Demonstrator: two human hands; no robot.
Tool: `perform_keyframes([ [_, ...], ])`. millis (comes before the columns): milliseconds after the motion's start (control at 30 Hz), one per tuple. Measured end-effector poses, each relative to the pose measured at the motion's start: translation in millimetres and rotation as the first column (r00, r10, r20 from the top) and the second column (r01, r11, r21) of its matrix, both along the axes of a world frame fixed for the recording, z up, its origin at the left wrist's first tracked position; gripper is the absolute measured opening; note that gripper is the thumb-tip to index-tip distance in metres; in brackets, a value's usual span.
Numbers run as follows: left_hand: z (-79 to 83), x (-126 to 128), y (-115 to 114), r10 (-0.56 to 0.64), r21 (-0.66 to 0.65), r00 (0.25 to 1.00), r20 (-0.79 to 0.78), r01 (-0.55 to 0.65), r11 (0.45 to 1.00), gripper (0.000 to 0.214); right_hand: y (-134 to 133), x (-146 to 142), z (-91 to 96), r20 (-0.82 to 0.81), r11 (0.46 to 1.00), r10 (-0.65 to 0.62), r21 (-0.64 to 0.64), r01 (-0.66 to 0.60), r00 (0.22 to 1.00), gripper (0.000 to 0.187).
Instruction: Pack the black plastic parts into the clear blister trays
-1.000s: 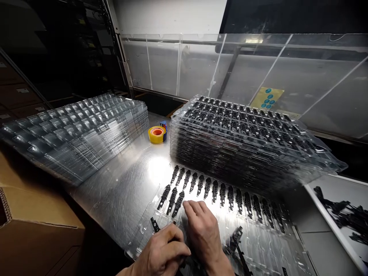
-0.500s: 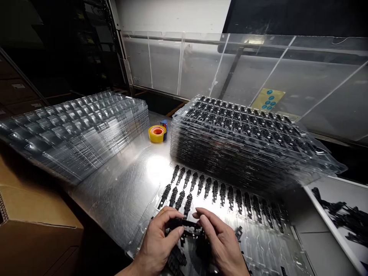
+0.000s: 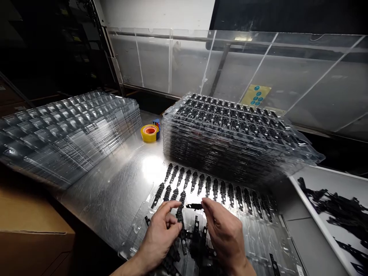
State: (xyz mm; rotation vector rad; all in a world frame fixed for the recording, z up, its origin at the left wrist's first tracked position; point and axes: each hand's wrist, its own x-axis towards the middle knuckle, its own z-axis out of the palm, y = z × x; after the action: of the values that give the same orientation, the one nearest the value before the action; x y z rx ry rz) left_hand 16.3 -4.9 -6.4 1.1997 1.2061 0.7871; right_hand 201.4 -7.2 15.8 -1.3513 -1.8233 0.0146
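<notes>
My left hand [image 3: 161, 232] is curled, its thumb and index fingertip at a slim black plastic part [image 3: 180, 215] that stands nearly upright in view. My right hand [image 3: 225, 232] pinches the end of another black plastic part [image 3: 194, 206], which points left, level above the tray. Under both hands lies a clear plastic tray [image 3: 247, 239] with rows of the same black parts [image 3: 215, 188] in its slots. A loose heap of black parts [image 3: 198, 245] rests on the tray between my wrists, partly covered by my hands.
A tall stack of filled clear trays [image 3: 218, 142] stands behind the work tray, and a stack of clear trays [image 3: 86, 134] at left. Between them sits a yellow tape roll [image 3: 149, 133]. A white bin [image 3: 304, 199] with black parts is at right, a cardboard box [image 3: 34, 234] at left.
My hands have drawn slightly apart, and the dark part held between them is now a level piece at my right fingertips and an upright one at my left. The view has shifted a little right.
</notes>
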Motion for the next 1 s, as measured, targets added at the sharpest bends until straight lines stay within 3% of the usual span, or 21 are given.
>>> perform_keyframes([
  [67, 2.8, -4.1, 1.4, 0.008, 0.004, 1.0, -0.014, -0.008, 1.0, 0.044, -0.4, 1.8, 2.9, 0.052, 0.999, -0.007, -0.031, 0.008, 0.999, 0.019],
  [200, 10.3, -6.2, 4.2, -0.063, -0.006, 0.995, -0.078, 0.063, 0.998, 0.042, 4.7, -1.3, 4.8, 0.118, 0.97, -0.001, -0.241, 0.03, 0.993, 0.025],
  [333, 18.1, 1.8, 7.1, -0.162, 0.075, 0.976, -0.142, 0.174, 0.982, 0.04, 16.2, -11.2, 2.5, 0.07, 0.923, -0.095, -0.367, 0.115, 0.993, 0.028],
  [433, 22.0, 7.0, 9.8, -0.222, 0.074, 0.962, -0.16, 0.236, 0.969, 0.046, 24.0, -15.8, 0.6, 0.006, 0.858, -0.101, -0.505, 0.091, 0.995, 0.035],
  [567, 22.7, 7.7, 13.7, -0.256, 0.05, 0.95, -0.181, 0.268, 0.962, 0.052, 29.2, -13.5, 1.3, -0.073, 0.779, -0.017, -0.626, -0.033, 0.997, 0.049],
  [667, 21.1, 6.5, 15.5, -0.256, 0.068, 0.955, -0.153, 0.269, 0.961, 0.055, 29.3, -6.8, 4.7, -0.231, 0.697, 0.077, -0.683, -0.218, 0.97, 0.037],
  [800, 18.4, 6.1, 15.9, -0.255, 0.071, 0.958, -0.134, 0.266, 0.961, 0.055, 29.9, 3.5, 8.7, -0.483, 0.547, 0.114, -0.699, -0.461, 0.868, 0.026],
  [867, 17.2, 6.2, 15.6, -0.253, 0.054, 0.957, -0.142, 0.262, 0.964, 0.055, 31.7, 7.2, 9.7, -0.467, 0.537, 0.09, -0.721, -0.438, 0.88, 0.022],
  [1000, 17.5, 6.6, 15.7, -0.265, 0.071, 0.951, -0.159, 0.279, 0.958, 0.058, 36.5, 9.6, 10.5, -0.31, 0.606, 0.058, -0.745, -0.28, 0.949, 0.02],
])
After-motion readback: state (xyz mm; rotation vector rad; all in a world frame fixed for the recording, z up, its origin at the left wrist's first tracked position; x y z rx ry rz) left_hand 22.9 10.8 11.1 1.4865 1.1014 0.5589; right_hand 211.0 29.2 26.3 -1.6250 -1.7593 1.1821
